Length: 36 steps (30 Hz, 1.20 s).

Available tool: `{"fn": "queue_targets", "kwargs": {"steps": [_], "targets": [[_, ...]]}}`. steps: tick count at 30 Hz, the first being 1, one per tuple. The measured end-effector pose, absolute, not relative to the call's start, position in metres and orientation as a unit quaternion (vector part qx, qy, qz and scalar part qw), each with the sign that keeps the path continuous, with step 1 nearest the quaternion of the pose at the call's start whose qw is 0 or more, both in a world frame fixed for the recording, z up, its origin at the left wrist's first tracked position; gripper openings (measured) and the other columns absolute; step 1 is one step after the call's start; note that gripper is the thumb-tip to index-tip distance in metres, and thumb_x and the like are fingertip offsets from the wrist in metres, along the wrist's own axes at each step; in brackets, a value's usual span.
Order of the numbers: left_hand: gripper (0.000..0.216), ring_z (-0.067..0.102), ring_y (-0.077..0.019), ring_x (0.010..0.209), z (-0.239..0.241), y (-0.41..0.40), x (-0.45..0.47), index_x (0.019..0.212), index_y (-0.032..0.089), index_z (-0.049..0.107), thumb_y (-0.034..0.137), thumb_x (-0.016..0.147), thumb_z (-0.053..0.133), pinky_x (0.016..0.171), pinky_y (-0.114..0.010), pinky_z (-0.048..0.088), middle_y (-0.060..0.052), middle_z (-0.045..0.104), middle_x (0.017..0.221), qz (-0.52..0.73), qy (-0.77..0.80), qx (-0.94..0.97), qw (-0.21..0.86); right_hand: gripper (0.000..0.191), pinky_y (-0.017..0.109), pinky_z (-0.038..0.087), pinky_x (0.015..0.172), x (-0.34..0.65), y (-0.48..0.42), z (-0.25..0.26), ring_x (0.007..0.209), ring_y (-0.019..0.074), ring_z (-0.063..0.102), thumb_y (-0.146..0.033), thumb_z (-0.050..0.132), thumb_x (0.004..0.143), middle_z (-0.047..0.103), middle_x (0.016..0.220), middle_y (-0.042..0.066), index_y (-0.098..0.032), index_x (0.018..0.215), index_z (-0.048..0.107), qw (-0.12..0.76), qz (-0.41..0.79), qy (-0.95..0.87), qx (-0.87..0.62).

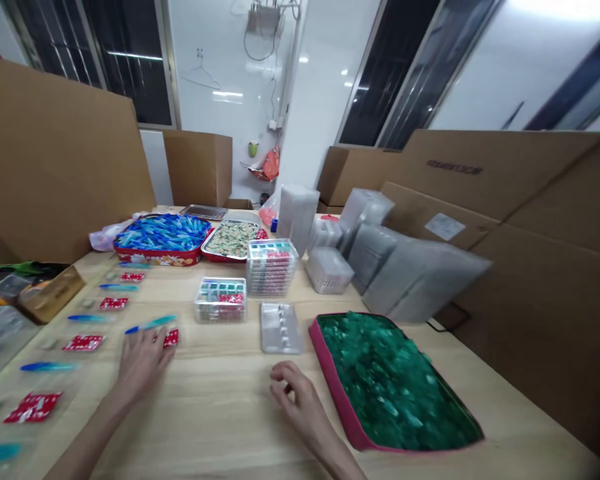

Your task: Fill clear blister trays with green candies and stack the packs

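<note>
My left hand (143, 363) reaches over a clear plastic tray, its fingers bent down onto it. A blue stick (150, 325) with a pointed end and a red printed packet (171, 337) lie in that tray. The hand covers the tray's near left part. My right hand (300, 400) hovers over the table, fingers loosely curled and thumb apart, with nothing visible between them. Just beyond it lies a clear moulded tray (281, 328). To its right stands a pink-rimmed tin (337, 393) heaped with green translucent pieces (385, 380).
Filled trays with blue sticks and red packets (33, 408) line the table's left side. Stacked clear cases (221, 300) stand mid-table. Behind are a tin of blue sticks (163, 233) and a tray of pale pieces (233, 239). Wrapped tray stacks (330, 270) and cardboard boxes (545, 280) stand right.
</note>
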<state>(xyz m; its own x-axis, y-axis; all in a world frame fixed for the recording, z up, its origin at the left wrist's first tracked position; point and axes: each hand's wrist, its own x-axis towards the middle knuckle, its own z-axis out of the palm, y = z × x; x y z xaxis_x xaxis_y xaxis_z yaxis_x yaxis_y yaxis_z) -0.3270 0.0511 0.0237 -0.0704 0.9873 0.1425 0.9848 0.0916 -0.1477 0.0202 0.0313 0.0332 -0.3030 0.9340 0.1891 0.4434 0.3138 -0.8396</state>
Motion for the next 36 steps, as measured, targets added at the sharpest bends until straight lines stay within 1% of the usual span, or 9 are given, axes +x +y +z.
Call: {"fn": "queue_targets", "kwargs": {"steps": [4,7,9,12,16,21,25,30,36], "targets": [[0.041,0.049,-0.0339,0.106,0.02,-0.001,-0.301,0.119,0.017,0.06,0.036,0.084,0.047,0.091,-0.048,0.034,-0.013,0.064,0.107,-0.016,-0.727,-0.681,0.089,0.017,0.028,0.045,0.074,0.043,0.045,0.051,0.083,0.0181,0.06,-0.009,0.047,0.081,0.063,0.089,0.006,-0.018,0.075,0.061,0.269,0.269,-0.8,-0.464],[0.042,0.049,-0.0323,0.107,0.014,-0.027,-0.276,0.119,0.021,0.059,0.035,0.08,0.051,0.094,-0.047,0.034,-0.011,0.063,0.109,-0.056,-0.702,-0.707,0.063,0.016,0.033,0.04,0.083,0.051,0.083,0.063,0.094,0.022,0.056,-0.007,0.055,0.076,0.065,0.093,0.007,-0.017,0.084,0.066,0.162,0.183,-0.863,-0.443],[0.046,0.048,-0.0319,0.11,0.008,-0.038,-0.26,0.122,0.022,0.057,0.035,0.079,0.052,0.096,-0.046,0.034,-0.011,0.063,0.112,-0.077,-0.683,-0.724,0.051,0.02,0.034,0.037,0.087,0.051,0.113,0.067,0.1,0.0237,0.054,-0.007,0.061,0.071,0.066,0.1,0.008,-0.018,0.086,0.069,0.088,0.168,-0.892,-0.409],[0.05,0.047,-0.0322,0.114,0.001,-0.043,-0.244,0.125,0.021,0.055,0.032,0.077,0.054,0.098,-0.046,0.034,-0.011,0.062,0.115,-0.092,-0.673,-0.733,0.043,0.017,0.028,0.039,0.081,0.048,0.148,0.068,0.092,0.0211,0.057,-0.009,0.068,0.063,0.069,0.088,0.004,-0.019,0.075,0.073,0.038,0.194,-0.907,-0.371],[0.048,0.046,-0.033,0.116,-0.002,-0.043,-0.239,0.123,0.018,0.056,0.03,0.076,0.054,0.099,-0.047,0.034,-0.012,0.061,0.118,-0.1,-0.668,-0.736,0.045,0.017,0.02,0.041,0.063,0.047,0.168,0.061,0.072,0.0153,0.06,-0.007,0.067,0.059,0.068,0.071,0.0,-0.02,0.067,0.075,0.018,0.219,-0.913,-0.344],[0.046,0.048,-0.0328,0.116,-0.003,-0.043,-0.243,0.121,0.019,0.057,0.032,0.077,0.054,0.098,-0.047,0.036,-0.012,0.062,0.117,-0.109,-0.657,-0.745,0.041,0.017,0.019,0.04,0.06,0.05,0.175,0.053,0.066,0.0135,0.06,-0.007,0.067,0.059,0.069,0.068,-0.001,-0.019,0.066,0.075,0.02,0.219,-0.918,-0.33],[0.046,0.047,-0.033,0.117,-0.004,-0.043,-0.244,0.122,0.019,0.056,0.033,0.078,0.053,0.098,-0.047,0.036,-0.011,0.062,0.117,-0.113,-0.658,-0.744,0.036,0.019,0.02,0.04,0.065,0.049,0.174,0.049,0.072,0.0152,0.059,-0.005,0.064,0.061,0.069,0.071,0.0,-0.02,0.067,0.074,0.014,0.195,-0.926,-0.324],[0.046,0.045,-0.0336,0.118,-0.005,-0.043,-0.243,0.122,0.019,0.056,0.033,0.078,0.053,0.098,-0.046,0.037,-0.011,0.061,0.118,-0.109,-0.663,-0.74,0.032,0.017,0.029,0.037,0.079,0.043,0.158,0.05,0.088,0.0219,0.054,-0.003,0.058,0.063,0.067,0.078,0.006,-0.017,0.061,0.068,0.005,0.134,-0.94,-0.313],[0.047,0.045,-0.0341,0.119,-0.002,-0.045,-0.243,0.122,0.016,0.055,0.033,0.078,0.053,0.099,-0.047,0.036,-0.012,0.061,0.119,-0.102,-0.661,-0.743,0.032,0.015,0.04,0.033,0.091,0.046,0.144,0.062,0.09,0.0231,0.05,-0.006,0.052,0.072,0.063,0.087,0.009,-0.015,0.072,0.065,0.004,0.067,-0.946,-0.317]]}}
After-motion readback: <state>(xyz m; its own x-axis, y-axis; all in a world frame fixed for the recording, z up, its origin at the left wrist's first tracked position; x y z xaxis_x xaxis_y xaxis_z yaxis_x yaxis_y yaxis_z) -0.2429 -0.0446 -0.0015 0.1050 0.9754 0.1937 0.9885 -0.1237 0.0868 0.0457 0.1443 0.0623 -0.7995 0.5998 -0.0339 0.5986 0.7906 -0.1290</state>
